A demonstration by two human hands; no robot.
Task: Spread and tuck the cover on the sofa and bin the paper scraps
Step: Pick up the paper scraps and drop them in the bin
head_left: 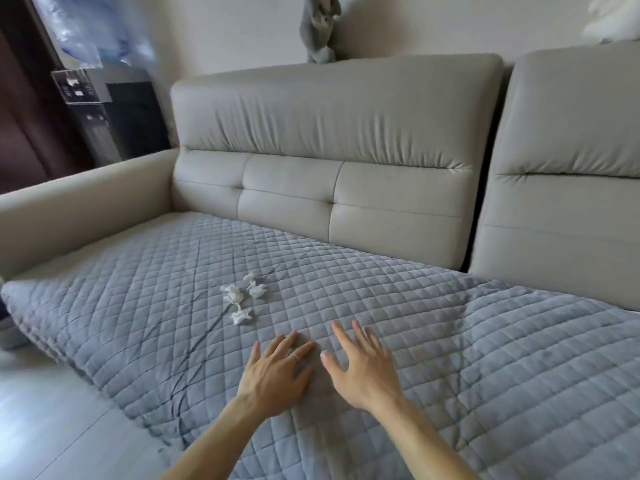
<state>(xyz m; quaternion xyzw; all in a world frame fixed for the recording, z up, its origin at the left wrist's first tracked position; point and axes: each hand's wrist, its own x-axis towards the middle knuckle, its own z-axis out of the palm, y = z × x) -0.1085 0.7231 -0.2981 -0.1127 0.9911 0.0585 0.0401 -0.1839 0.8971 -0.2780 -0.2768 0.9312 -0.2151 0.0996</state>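
Note:
A grey quilted cover (450,341) lies spread over the seat of a beige sofa (322,119), its front edge hanging over the seat front. Several crumpled white paper scraps (242,297) sit on the cover left of centre. My left hand (277,370) lies flat on the cover with fingers straight, just below the scraps. Beside it, my right hand (363,368) is spread flat over the cover too. Neither hand holds anything.
The sofa's left armrest (86,199) borders the seat. A second back cushion (571,168) stands at right. A grey plush toy (320,29) sits on the backrest top. Dark furniture (114,116) stands behind the armrest. Pale floor (52,410) shows at lower left.

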